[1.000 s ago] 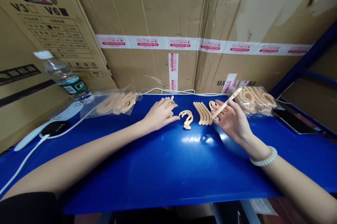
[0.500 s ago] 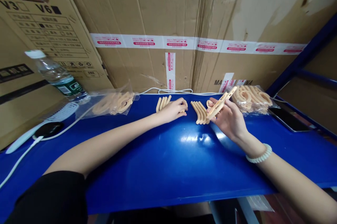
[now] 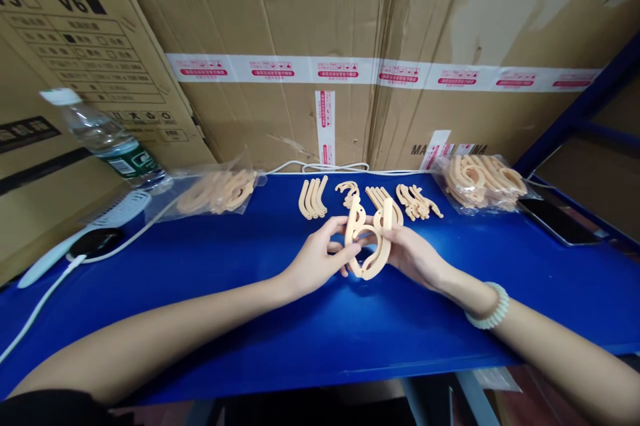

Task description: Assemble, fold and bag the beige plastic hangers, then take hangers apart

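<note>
In front of me, above the blue table [image 3: 280, 339], a beige folding hanger [image 3: 387, 229] is held between both hands, its two arms angled upward and a curved hook part between them. My left hand [image 3: 320, 254] pinches its left side with thumb and fingers. My right hand [image 3: 419, 257] grips the right arm, some fingers hidden behind it. Just beyond lie several beige curved bars [image 3: 313, 198] in a row, hook pieces [image 3: 347, 187], a second group of bars [image 3: 379, 195] partly covered by the hanger, and a cluster of small beige parts [image 3: 418, 202].
Clear bags of beige parts lie at the back left [image 3: 217, 193] and back right [image 3: 483, 183]. A phone [image 3: 559, 221] rests at right. On the left are a water bottle [image 3: 117, 149], a white hairbrush [image 3: 117, 213] and a black puck [image 3: 95, 244] with a cable. Cardboard boxes [image 3: 280, 126] wall the back.
My left hand has come off the pieces at the back and moved nearer me, onto the hanger. My right hand has brought the hanger left and down, uncovering the small parts.
</note>
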`<action>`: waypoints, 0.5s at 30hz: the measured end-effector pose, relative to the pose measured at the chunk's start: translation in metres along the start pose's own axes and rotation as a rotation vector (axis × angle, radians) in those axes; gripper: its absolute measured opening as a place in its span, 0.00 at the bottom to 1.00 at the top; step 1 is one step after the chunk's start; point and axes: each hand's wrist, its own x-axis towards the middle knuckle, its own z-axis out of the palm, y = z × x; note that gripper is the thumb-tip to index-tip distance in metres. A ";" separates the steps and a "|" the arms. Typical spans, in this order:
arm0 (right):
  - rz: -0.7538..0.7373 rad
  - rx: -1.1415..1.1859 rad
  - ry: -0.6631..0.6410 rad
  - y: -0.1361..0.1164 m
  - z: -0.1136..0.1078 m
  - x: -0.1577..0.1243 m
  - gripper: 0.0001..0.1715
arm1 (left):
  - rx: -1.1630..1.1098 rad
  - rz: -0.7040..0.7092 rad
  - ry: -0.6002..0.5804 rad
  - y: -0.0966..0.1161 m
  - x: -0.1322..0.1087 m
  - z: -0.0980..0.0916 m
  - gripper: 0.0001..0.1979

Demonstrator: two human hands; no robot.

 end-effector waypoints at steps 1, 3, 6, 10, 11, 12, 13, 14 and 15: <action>-0.034 -0.079 0.006 0.001 0.000 -0.001 0.19 | -0.009 0.004 0.006 -0.002 0.000 -0.001 0.20; -0.115 -0.282 0.039 0.000 -0.002 -0.002 0.18 | -0.003 0.008 0.026 -0.005 0.000 -0.005 0.15; -0.176 -0.487 0.087 -0.006 -0.008 -0.003 0.15 | 0.031 0.014 0.055 -0.004 0.000 -0.008 0.12; -0.147 -0.428 0.069 -0.011 -0.009 -0.002 0.15 | 0.064 0.053 0.064 0.001 -0.001 -0.009 0.13; -0.137 -0.418 0.065 -0.011 -0.008 -0.002 0.14 | 0.075 0.060 0.067 0.001 -0.001 -0.009 0.13; -0.130 -0.418 0.065 -0.011 -0.007 -0.002 0.14 | 0.085 0.067 0.073 0.000 -0.001 -0.009 0.13; -0.127 -0.426 0.075 -0.010 -0.007 -0.001 0.13 | 0.093 0.072 0.083 0.000 0.000 -0.009 0.12; -0.126 -0.437 0.094 -0.010 -0.007 -0.001 0.12 | 0.094 0.077 0.097 -0.002 0.000 -0.009 0.12; -0.128 -0.444 0.121 -0.010 -0.007 -0.001 0.13 | 0.089 0.084 0.116 -0.004 0.001 -0.009 0.12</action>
